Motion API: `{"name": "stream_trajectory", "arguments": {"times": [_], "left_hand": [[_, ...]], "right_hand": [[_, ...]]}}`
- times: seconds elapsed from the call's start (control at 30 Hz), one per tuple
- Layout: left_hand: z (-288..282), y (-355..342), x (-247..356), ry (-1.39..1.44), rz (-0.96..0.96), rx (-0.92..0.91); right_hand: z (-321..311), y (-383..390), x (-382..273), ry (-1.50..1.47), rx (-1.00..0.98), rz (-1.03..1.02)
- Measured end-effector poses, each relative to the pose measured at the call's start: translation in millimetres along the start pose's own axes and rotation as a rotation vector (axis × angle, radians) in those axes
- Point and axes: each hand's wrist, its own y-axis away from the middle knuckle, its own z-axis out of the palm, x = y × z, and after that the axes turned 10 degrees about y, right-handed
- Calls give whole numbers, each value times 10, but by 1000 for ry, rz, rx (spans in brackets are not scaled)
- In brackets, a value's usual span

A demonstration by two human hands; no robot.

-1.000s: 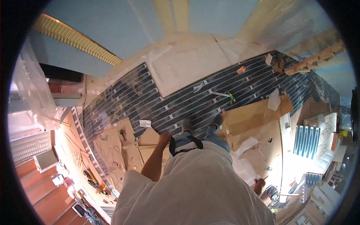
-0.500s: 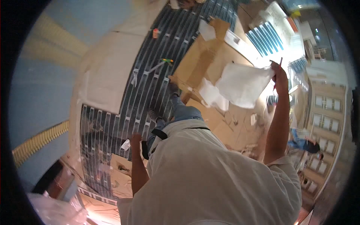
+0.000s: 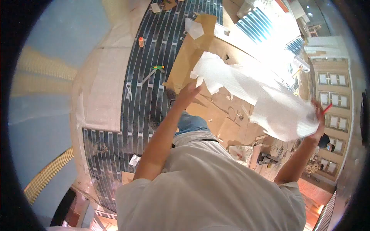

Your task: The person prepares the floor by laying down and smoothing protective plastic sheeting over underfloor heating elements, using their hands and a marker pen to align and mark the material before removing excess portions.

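Note:
A long white sheet of foam-like wrapping (image 3: 277, 111) with ragged edges stretches in front of me from left to right. At its right end my right hand (image 3: 318, 120) grips it, fingers closed, and a thin red stick-like tool (image 3: 327, 109) pokes out of the same hand. My left hand (image 3: 189, 92) is raised to the torn left end, and its fingers appear closed on the sheet's edge. The fingertips of both hands are partly hidden. Brown cardboard (image 3: 192, 52) lies on the floor beyond my left hand.
Dark striped floor film (image 3: 133, 111) covers the left side. On it lie an orange bottle (image 3: 141, 42), a green-and-grey tool (image 3: 157, 67) and a small white packet (image 3: 134, 160). A dark tool (image 3: 266, 159) sits at lower right. Another person (image 3: 326, 141) is at the far right.
My left hand has risen from beside my hip to the sheet's left end. My right hand has moved right and nearer, and the sheet now spans both hands instead of hanging from one.

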Motion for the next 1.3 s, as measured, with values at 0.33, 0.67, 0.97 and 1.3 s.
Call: {"name": "stream_trajectory", "arguments": {"times": [0.33,0.67,0.97,1.3], "left_hand": [[848,-872,394,1378,-375,140],[509,239,-37,949,-710,73],[335,559,-77,610,-755,139],[314,532,348,741,-640,140]], "right_hand": [[-543,766,1231,185,6,222],[257,839,3276,185,-43,727],[975,69,3572,196,-514,841],[3219,-120,2435,507,-718,105]]}}
